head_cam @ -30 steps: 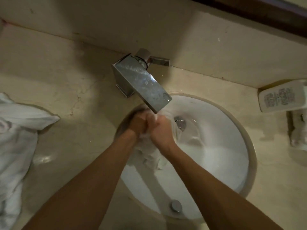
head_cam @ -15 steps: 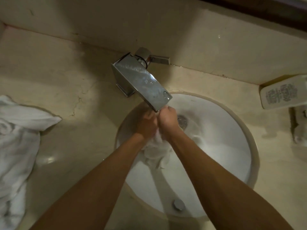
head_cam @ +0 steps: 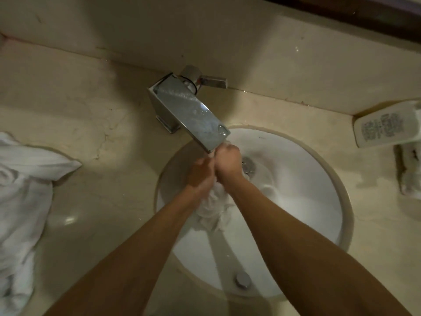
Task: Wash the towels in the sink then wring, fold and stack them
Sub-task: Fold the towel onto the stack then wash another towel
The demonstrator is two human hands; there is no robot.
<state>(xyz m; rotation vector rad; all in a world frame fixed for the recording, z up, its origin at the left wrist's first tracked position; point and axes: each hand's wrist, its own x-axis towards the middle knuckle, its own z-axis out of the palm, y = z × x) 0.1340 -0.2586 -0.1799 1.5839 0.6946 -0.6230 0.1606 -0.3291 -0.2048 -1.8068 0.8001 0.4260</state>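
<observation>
A small white towel hangs bunched between my two hands inside the round white sink. My left hand and my right hand are both clenched on its upper part, pressed together just under the tip of the square chrome tap. The towel's loose lower end droops into the basin below my wrists. A pile of crumpled white towels lies on the counter at the far left.
The beige stone counter surrounds the sink, with the wall close behind the tap. A white bottle lies on its side at the right edge, with a small whitish object below it. The chrome drain sits beside my right hand.
My clenched hands have moved up and back toward the tap tip, the right hand ahead of the left, rubbing the towel. The view has shifted slightly.
</observation>
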